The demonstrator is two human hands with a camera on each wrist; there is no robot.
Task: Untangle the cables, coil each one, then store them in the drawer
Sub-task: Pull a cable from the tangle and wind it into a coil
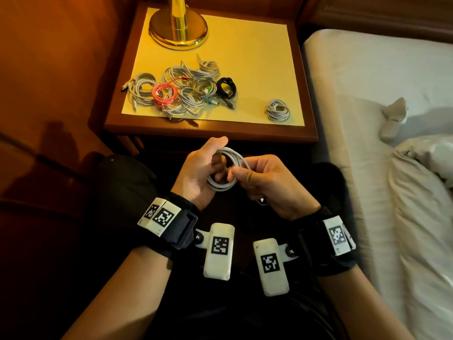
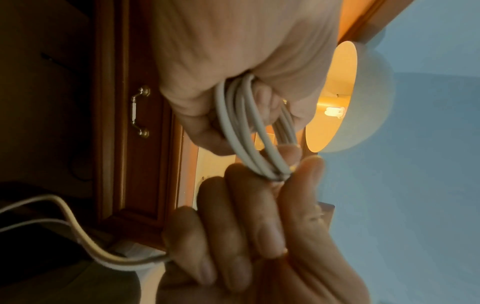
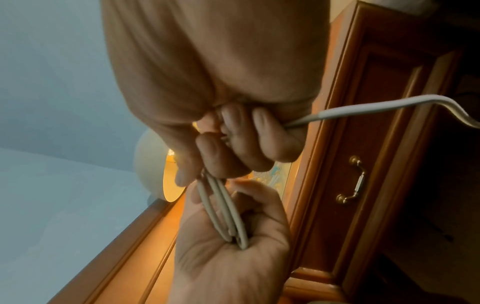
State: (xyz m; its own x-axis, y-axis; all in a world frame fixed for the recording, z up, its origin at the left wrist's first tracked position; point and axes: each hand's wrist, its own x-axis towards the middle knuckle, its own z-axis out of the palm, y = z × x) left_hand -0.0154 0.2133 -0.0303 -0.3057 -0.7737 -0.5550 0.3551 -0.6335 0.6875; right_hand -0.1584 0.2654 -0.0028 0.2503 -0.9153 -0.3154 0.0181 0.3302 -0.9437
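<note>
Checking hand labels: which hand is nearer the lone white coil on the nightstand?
Right. The right hand sits below the lone coil; the left hand is farther left.

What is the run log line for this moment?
coiling | both hands hold white cable | pile on nightstand

Glossy brass lamp base (image 1: 178,28); polished wood nightstand (image 1: 210,130); smooth matt white cable (image 1: 226,168); brass drawer handle (image 2: 140,111)

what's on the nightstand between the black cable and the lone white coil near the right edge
Nothing: in the head view, only bare yellow top lies between the black cable and the lone white coil.
</note>
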